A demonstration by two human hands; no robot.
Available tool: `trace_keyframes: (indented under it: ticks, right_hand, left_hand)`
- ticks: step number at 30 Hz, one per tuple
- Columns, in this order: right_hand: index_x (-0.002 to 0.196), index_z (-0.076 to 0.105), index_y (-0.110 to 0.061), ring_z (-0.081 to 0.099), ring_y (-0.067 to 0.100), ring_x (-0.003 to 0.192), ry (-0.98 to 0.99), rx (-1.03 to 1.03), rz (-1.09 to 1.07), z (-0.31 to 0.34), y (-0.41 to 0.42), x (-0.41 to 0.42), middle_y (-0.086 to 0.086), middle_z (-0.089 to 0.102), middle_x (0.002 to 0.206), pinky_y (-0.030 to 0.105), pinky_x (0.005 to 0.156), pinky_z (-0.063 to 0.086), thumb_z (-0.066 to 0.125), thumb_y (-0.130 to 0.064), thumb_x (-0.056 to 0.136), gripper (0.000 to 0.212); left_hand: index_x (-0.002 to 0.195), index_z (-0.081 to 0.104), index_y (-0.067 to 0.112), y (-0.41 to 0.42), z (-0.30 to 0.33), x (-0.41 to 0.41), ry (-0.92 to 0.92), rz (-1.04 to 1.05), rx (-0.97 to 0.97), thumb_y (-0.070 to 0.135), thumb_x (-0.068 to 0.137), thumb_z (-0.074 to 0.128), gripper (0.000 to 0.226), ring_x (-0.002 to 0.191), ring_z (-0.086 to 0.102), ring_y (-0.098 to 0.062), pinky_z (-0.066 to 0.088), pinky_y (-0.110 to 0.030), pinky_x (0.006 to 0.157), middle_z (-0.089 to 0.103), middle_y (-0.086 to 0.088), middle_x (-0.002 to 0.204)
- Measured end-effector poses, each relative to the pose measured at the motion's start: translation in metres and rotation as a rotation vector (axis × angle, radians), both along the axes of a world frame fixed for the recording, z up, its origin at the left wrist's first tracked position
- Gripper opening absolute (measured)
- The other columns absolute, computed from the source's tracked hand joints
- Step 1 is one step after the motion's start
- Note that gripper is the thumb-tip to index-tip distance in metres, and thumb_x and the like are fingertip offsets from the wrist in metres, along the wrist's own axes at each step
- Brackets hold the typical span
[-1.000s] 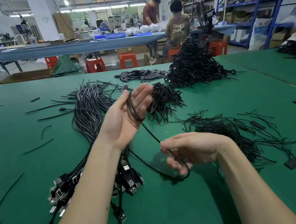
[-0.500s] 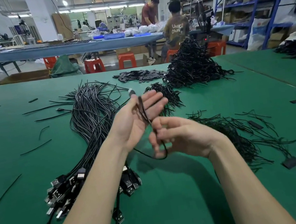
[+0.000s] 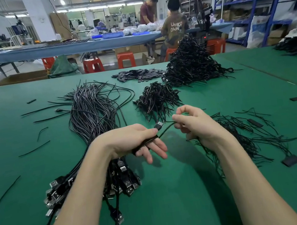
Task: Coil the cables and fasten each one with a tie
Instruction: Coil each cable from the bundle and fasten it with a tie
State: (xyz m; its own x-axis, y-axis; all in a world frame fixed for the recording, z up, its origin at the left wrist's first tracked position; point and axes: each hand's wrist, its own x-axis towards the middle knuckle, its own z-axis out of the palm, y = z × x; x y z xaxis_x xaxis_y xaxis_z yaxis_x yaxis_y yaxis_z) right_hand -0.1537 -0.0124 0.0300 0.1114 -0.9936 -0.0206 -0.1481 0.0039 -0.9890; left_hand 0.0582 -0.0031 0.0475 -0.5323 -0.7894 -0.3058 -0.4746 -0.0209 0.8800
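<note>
My left hand (image 3: pixel 134 141) grips a coiled black cable (image 3: pixel 144 143) above the green table (image 3: pixel 176 195), palm turned down. The cable's USB plug (image 3: pixel 159 125) sticks out past the thumb. My right hand (image 3: pixel 194 122) pinches the free end of the same cable just right of the plug. A long bundle of uncoiled black cables (image 3: pixel 92 109) lies on the table under my left forearm, its USB plugs (image 3: pixel 128 185) fanned out near me. Loose thin black ties (image 3: pixel 241 136) are spread under and to the right of my right hand.
A small heap of ties (image 3: pixel 156 97) and a tall pile of coiled cables (image 3: pixel 193 66) lie further back. Flat black strips (image 3: pixel 138 75) sit behind them. Stray ties (image 3: pixel 33 150) dot the left side. People work at a blue bench (image 3: pixel 75 46) beyond.
My left hand has turned from palm-up to palm-down and closed round the coil. Both hands have come lower and nearer the table, and the hanging loop has been gathered in.
</note>
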Motion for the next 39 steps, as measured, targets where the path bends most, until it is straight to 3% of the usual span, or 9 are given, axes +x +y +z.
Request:
trace_keyframes:
  ticks: [3, 8, 11, 15, 22, 27, 33, 36, 39]
  right_hand:
    - [0.094, 0.052, -0.019, 0.042, 0.006, 0.052, -0.277, 0.007, 0.078, 0.014, 0.005, 0.016, -0.002, 0.067, 0.080, 0.015, 0.042, 0.032, 0.044, 0.000, 0.102, 0.022]
    - [0.095, 0.061, -0.013, 0.046, 0.008, 0.057, -0.175, -0.005, 0.387, 0.015, 0.018, 0.038, -0.001, 0.067, 0.082, 0.017, 0.048, 0.039, 0.045, 0.003, 0.103, 0.024]
    - [0.090, 0.063, -0.010, 0.047, 0.008, 0.057, -0.094, -0.004, 0.313, 0.009, 0.019, 0.046, 0.004, 0.067, 0.081, 0.018, 0.049, 0.041, 0.050, 0.005, 0.100, 0.023]
    - [0.088, 0.066, -0.002, 0.068, 0.015, 0.069, -0.196, 0.082, 0.342, 0.007, 0.017, 0.034, 0.011, 0.069, 0.082, 0.032, 0.071, 0.063, 0.058, 0.006, 0.097, 0.014]
    - [0.105, 0.073, -0.019, 0.062, 0.008, 0.065, -0.196, 0.086, 0.034, 0.005, -0.001, -0.002, 0.000, 0.078, 0.106, 0.022, 0.057, 0.049, 0.066, -0.036, 0.096, 0.021]
    - [0.098, 0.080, -0.021, 0.052, 0.009, 0.066, -0.124, -0.036, 0.199, 0.002, 0.003, 0.005, -0.002, 0.073, 0.089, 0.015, 0.051, 0.041, 0.070, -0.034, 0.094, 0.017]
    - [0.095, 0.072, -0.009, 0.060, 0.009, 0.054, -0.174, -0.066, 0.035, 0.007, 0.000, 0.010, 0.002, 0.071, 0.073, 0.019, 0.051, 0.051, 0.072, -0.010, 0.094, 0.002]
    - [0.096, 0.071, -0.007, 0.062, 0.011, 0.055, -0.301, -0.075, 0.021, 0.007, 0.000, 0.014, 0.004, 0.072, 0.073, 0.022, 0.058, 0.057, 0.066, -0.003, 0.097, 0.006]
    - [0.090, 0.073, -0.011, 0.065, 0.011, 0.055, -0.280, -0.133, -0.031, 0.003, 0.000, 0.020, 0.003, 0.074, 0.074, 0.024, 0.061, 0.060, 0.063, -0.001, 0.098, 0.016]
  left_hand:
    - [0.102, 0.069, 0.000, -0.007, -0.012, -0.020, 0.096, 0.363, -0.109, 0.031, 0.111, 0.025, 0.054, 0.060, 0.071, -0.017, 0.041, -0.017, 0.045, 0.078, -0.010, 0.093]
    - [0.094, 0.073, 0.009, -0.015, -0.012, -0.034, 0.837, 0.583, 0.051, 0.032, 0.110, 0.029, 0.052, 0.066, 0.062, -0.017, 0.043, -0.018, 0.055, 0.077, -0.007, 0.089]
    - [0.110, 0.067, 0.006, -0.012, -0.014, -0.037, 0.768, 0.477, 0.022, 0.032, 0.110, 0.031, 0.044, 0.087, 0.073, -0.016, 0.046, -0.017, 0.059, 0.076, -0.008, 0.106]
    - [0.103, 0.067, 0.008, -0.004, -0.019, -0.040, 0.593, 0.457, -0.161, 0.024, 0.108, 0.040, 0.032, 0.057, 0.066, -0.008, 0.048, -0.019, 0.043, 0.076, -0.001, 0.082]
    - [0.080, 0.044, 0.013, -0.009, -0.009, -0.034, 1.003, 0.406, 0.043, 0.019, 0.111, 0.029, 0.035, 0.059, 0.056, -0.011, 0.052, -0.025, 0.072, 0.043, 0.004, 0.057]
    - [0.079, 0.045, 0.015, 0.005, -0.011, -0.028, 0.739, 0.108, 0.030, 0.023, 0.110, 0.032, 0.035, 0.074, 0.058, -0.014, 0.051, -0.022, 0.075, 0.033, 0.004, 0.061]
    - [0.084, 0.053, 0.016, -0.006, -0.015, -0.034, -0.003, 0.377, -0.643, 0.028, 0.109, 0.035, 0.033, 0.068, 0.061, 0.000, 0.048, -0.025, 0.075, 0.064, 0.003, 0.078]
    - [0.107, 0.055, 0.013, -0.005, -0.019, -0.044, -0.088, 0.387, -0.711, 0.023, 0.108, 0.034, 0.024, 0.078, 0.064, -0.004, 0.052, -0.019, 0.072, 0.065, 0.002, 0.093]
    - [0.121, 0.051, 0.011, 0.000, -0.020, -0.051, 0.020, 0.371, -0.569, 0.020, 0.108, 0.031, 0.025, 0.085, 0.073, -0.022, 0.060, -0.043, 0.079, 0.067, -0.007, 0.104]
